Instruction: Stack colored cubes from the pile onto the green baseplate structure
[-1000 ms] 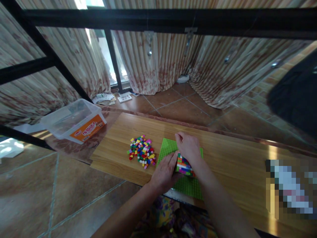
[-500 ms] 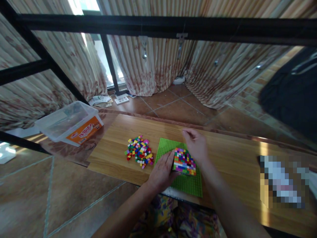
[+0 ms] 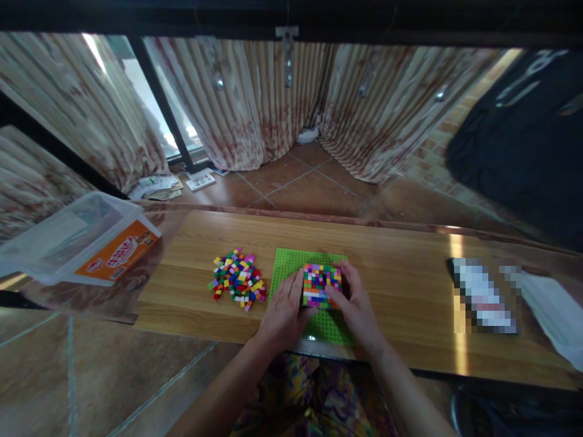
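A multicoloured block of small bricks (image 3: 321, 284) sits on a green baseplate (image 3: 288, 267) lying on the wooden table (image 3: 401, 285). My left hand (image 3: 282, 312) grips the block's left side, fingers curled against it. My right hand (image 3: 357, 306) holds its right and near side, thumb on the front edge. A loose pile of small coloured bricks (image 3: 237, 280) lies on the table just left of the baseplate.
A clear plastic box with an orange label (image 3: 86, 240) stands at the table's left end. A blurred flat object (image 3: 485, 294) and white paper (image 3: 553, 315) lie at the right. Curtains hang behind; a dark bag (image 3: 523, 145) is at the upper right.
My right hand has come off the top of the brick block and now clasps its right side. The view has tilted downward and shifted.
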The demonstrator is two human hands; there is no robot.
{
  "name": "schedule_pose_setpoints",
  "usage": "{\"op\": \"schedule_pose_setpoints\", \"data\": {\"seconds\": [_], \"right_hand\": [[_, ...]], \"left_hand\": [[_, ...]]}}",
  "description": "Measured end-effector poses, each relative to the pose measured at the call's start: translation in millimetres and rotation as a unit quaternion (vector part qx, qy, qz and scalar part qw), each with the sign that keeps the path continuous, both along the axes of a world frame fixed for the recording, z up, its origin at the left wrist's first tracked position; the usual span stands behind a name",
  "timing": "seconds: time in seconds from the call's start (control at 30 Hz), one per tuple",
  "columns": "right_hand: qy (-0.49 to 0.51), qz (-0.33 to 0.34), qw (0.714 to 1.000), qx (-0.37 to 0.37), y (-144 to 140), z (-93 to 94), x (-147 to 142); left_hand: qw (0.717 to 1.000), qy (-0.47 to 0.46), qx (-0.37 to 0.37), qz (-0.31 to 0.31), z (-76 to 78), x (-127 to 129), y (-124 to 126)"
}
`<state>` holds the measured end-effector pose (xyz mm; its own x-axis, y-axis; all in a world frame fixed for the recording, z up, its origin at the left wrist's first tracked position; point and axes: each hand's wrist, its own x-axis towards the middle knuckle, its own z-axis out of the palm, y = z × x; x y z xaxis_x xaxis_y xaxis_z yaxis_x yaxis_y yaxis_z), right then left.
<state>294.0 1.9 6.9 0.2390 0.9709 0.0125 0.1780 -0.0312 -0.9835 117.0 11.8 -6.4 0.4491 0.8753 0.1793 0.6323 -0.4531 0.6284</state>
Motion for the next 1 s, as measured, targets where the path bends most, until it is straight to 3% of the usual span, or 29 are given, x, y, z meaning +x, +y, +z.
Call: {"op": "schedule_pose_setpoints", "data": {"seconds": [0.13,0.77,1.0], "right_hand": [[-0.048,0.012,0.999,-0.017,-0.7,5.7,-7.3],[0.044,-0.088,0.995,0.023,7.4,-3.5,-18.9],[0.071,-0.048,0.996,0.017,9.5,-4.6,-7.9]], "left_hand": [[1.0,0.007,0.009,-0.002,0.0,-1.0,0.5],[1.0,-0.006,0.019,0.008,0.5,-0.8,2.3],[0.996,-0.067,0.056,0.035,2.0,-0.6,-2.2]]}}
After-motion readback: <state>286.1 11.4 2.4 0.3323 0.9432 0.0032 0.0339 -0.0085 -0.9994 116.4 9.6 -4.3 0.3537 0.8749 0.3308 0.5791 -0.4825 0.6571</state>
